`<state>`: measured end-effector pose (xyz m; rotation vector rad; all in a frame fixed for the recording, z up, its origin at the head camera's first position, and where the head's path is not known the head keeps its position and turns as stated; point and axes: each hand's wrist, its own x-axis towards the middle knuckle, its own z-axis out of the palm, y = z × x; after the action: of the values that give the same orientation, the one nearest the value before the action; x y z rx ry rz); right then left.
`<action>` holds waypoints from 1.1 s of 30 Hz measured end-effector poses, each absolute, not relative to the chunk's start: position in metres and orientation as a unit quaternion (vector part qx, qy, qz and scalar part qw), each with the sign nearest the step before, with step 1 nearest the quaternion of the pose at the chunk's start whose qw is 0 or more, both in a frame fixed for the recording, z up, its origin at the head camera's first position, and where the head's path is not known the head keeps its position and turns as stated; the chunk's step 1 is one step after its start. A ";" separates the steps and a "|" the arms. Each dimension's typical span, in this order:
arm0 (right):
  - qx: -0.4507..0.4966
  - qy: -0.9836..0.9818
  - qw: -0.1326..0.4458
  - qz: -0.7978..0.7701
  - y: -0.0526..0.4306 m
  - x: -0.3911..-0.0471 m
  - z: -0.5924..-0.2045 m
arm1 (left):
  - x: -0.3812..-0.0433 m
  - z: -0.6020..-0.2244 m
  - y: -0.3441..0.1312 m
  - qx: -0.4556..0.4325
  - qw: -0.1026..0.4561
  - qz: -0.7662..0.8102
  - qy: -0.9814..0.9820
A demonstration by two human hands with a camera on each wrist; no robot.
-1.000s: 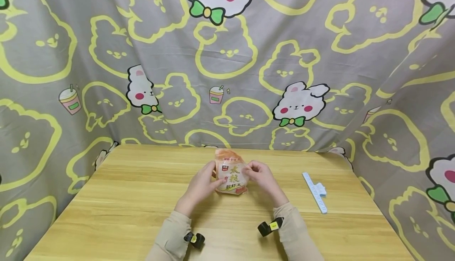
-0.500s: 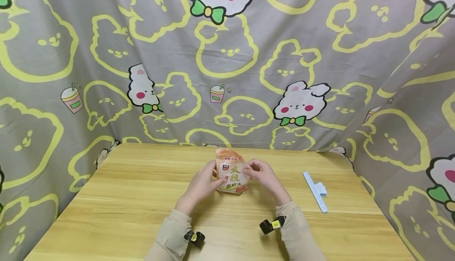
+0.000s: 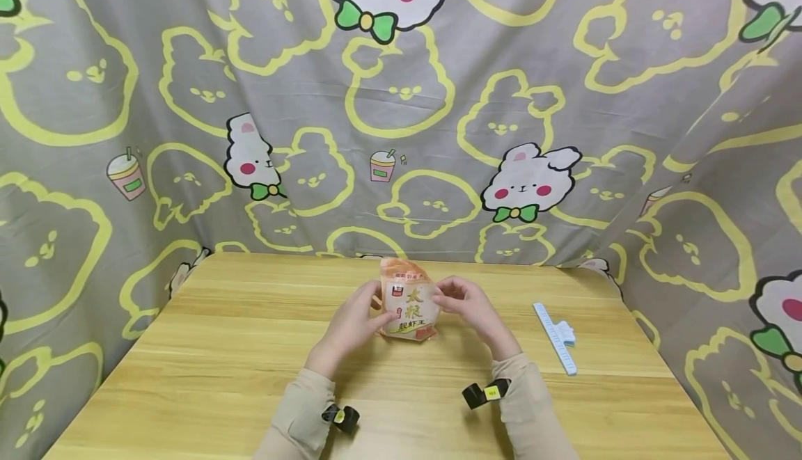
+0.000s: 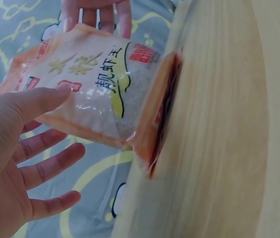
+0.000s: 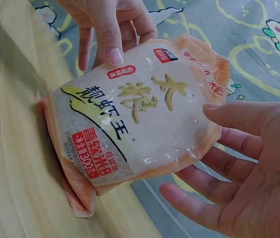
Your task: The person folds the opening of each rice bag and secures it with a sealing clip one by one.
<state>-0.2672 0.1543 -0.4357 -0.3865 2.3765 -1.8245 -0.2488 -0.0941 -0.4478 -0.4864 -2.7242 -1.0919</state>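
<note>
1. Packet: We locate the upright plastic packet with orange borders, a pale front and gold and black lettering (image 3: 411, 307) near the far edge of the pale wood-grain worktop (image 3: 219, 349), about midway between its left and right edges. Its base touches the worktop; its printed face is towards the person.

2. Left grip: We see the left hand (image 3: 352, 321) pinching the packet's left side, thumb flat on the printed face, index finger behind. The remaining fingers spread clear of it.

3. Right grip: We see the right hand (image 3: 470, 303) pinching the right side, thumb on the front border, fingers reaching behind. We cannot tell whether the lower fingers touch.

4. Controlling relation: We judge that handling turns on the packet's upright long axis, which lies between the two hands. Both are equally close; the right grip is slightly higher.

5. Clip: We find the light-blue plastic bar-shaped clip (image 3: 555, 340) between the packet and the worktop's right edge, slanting towards the near right corner. The right hand is nearer, without contact.
</note>
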 end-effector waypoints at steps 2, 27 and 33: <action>-0.127 0.786 0.059 -0.602 0.156 -0.267 -0.435 | -0.249 -0.447 -0.095 -0.160 0.086 -0.368 -0.912; -0.122 0.773 0.034 -0.621 0.163 -0.269 -0.431 | -0.252 -0.427 -0.117 -0.157 0.163 -0.403 -0.886; -0.113 0.766 0.031 -0.632 0.163 -0.270 -0.430 | -0.255 -0.420 -0.118 -0.174 0.201 -0.409 -0.873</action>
<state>-0.2701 0.1626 -0.4295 -0.3470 2.3600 -1.9467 -0.2545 -0.1179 -0.4205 -0.4847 -2.4385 -1.1427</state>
